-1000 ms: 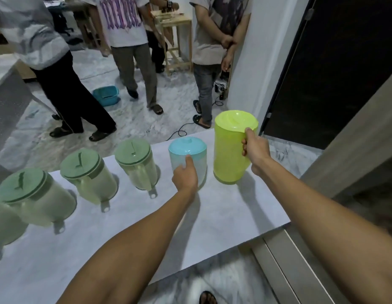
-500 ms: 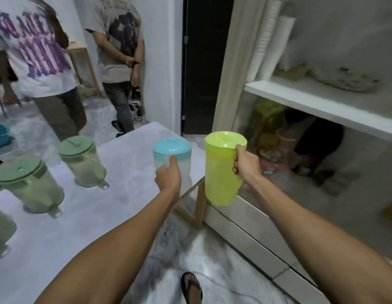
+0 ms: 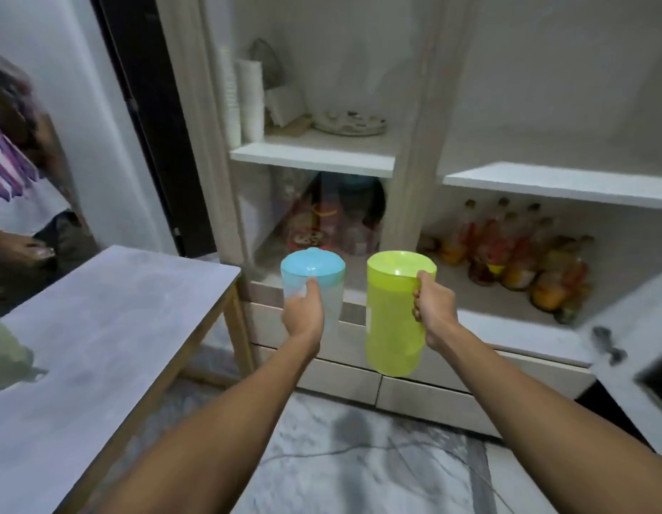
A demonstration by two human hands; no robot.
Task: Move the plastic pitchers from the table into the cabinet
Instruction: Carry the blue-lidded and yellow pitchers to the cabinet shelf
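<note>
My left hand (image 3: 303, 315) grips a clear pitcher with a light blue lid (image 3: 313, 268), held in the air to the right of the table (image 3: 111, 320). My right hand (image 3: 433, 309) grips the handle of a lime green pitcher (image 3: 390, 320), which hangs beside the blue one. Both pitchers are in front of the open cabinet (image 3: 407, 172), level with its lower compartments. A pale green-lidded pitcher (image 3: 5, 358) shows partly at the table's left edge.
The cabinet's upper left shelf (image 3: 314, 157) holds stacked white cups (image 3: 248, 102) and a plate. Jars fill the lower left compartment; several bottles (image 3: 514, 254) stand in the lower right. The upper right shelf (image 3: 559, 181) is bare. A person (image 3: 22, 187) stands at the left.
I have lifted both pitchers off the table and turned right with them; the cabinet now fills the view and the table has shifted to the left.
</note>
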